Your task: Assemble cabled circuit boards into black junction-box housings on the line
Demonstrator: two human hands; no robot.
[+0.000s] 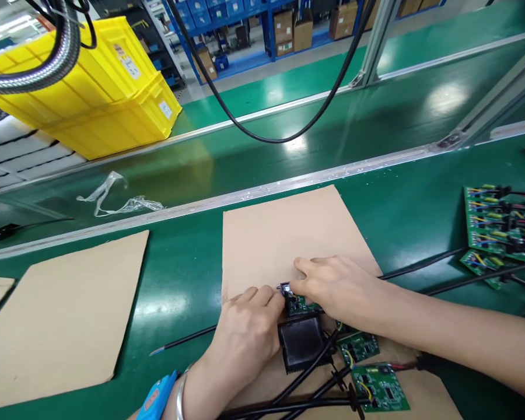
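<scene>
A small green circuit board (295,304) with a metal connector at its left end lies between my hands, low over a sheet of cardboard (280,239). My left hand (250,326) has its fingers curled against the board's left end. From the right, my right hand (335,289) grips the same board with thumb and fingers, which cover part of it. Just below it sits an open black plastic housing (304,344). Two more wired circuit boards (382,389) rest to the lower right, with black cables (284,402) crossing beside them.
More cardboard (70,315) lies on the green table at the left. At the right is a stack of wired boards (492,219). A metal rail (262,192) runs behind, with crumpled clear plastic (126,201) beyond it. Yellow bins (109,93) stand upper left; a black cable (271,140) hangs overhead.
</scene>
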